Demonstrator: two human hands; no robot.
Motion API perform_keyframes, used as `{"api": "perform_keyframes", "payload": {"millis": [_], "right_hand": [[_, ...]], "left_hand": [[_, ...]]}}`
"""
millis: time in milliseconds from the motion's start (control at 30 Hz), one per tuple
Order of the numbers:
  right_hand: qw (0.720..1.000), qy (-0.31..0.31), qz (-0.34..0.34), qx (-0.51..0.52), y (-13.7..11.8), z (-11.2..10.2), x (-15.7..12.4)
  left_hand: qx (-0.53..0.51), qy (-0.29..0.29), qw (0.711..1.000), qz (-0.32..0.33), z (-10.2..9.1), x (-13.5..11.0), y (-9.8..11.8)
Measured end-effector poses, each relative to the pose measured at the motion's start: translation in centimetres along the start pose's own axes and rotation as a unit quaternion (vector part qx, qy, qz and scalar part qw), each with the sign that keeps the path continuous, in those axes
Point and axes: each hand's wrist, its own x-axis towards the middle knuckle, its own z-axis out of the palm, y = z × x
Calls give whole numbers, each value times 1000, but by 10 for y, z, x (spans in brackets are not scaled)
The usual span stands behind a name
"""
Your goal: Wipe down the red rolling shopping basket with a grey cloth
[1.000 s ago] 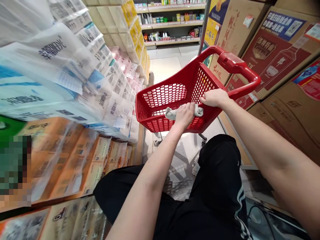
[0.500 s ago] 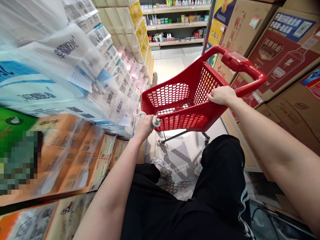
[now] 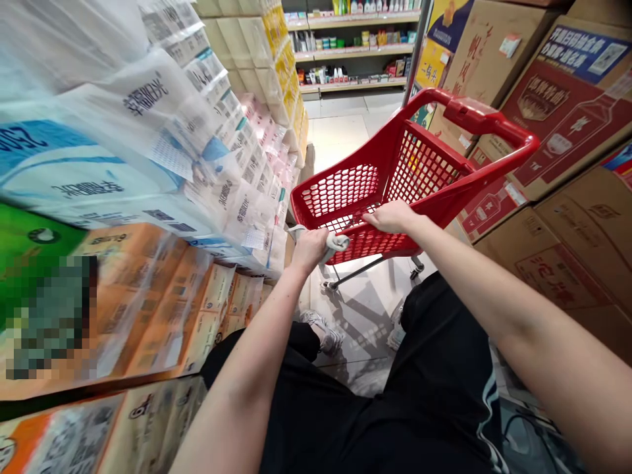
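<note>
A red plastic shopping cart (image 3: 442, 201) stands slanted across the aisle in front of me, its perforated basket showing no goods inside. My left hand (image 3: 311, 249) is closed round a crumpled whitish cloth (image 3: 338, 243) at the near left corner of the basket. Part of the cloth sticks out on both sides of my fist. Along the near rim, my right hand (image 3: 392, 217) lies with its fingers bent over the edge, a short way right of the cloth. The cart's handle (image 3: 474, 115) is untouched at the upper right.
Wrapped tissue packs (image 3: 148, 99) are piled on the left, above orange and tan packs (image 3: 148, 296). Stacked cardboard cartons (image 3: 557, 125) line the right side. Shelves of bottles and jars (image 3: 355, 49) stand at the far end. Pale floor tiles (image 3: 340, 131) run between.
My right hand has slid left along the near rim, closer to my left hand. In view, the cart, my left hand and the cloth have shifted slightly right.
</note>
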Motion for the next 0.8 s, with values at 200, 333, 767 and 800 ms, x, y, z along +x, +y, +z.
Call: {"api": "perform_keyframes", "payload": {"millis": [200, 333, 767, 800], "right_hand": [[999, 1, -33, -17, -20, 7, 11], [1000, 4, -14, -25, -4, 8, 9], [999, 34, -2, -26, 7, 19, 7], [999, 39, -2, -27, 7, 21, 8]], "left_hand": [[-23, 17, 999, 22, 7, 5, 27], [-69, 40, 996, 40, 6, 1, 34], [-383, 210, 878, -197, 36, -24, 63], [-412, 232, 852, -224, 36, -19, 69]]}}
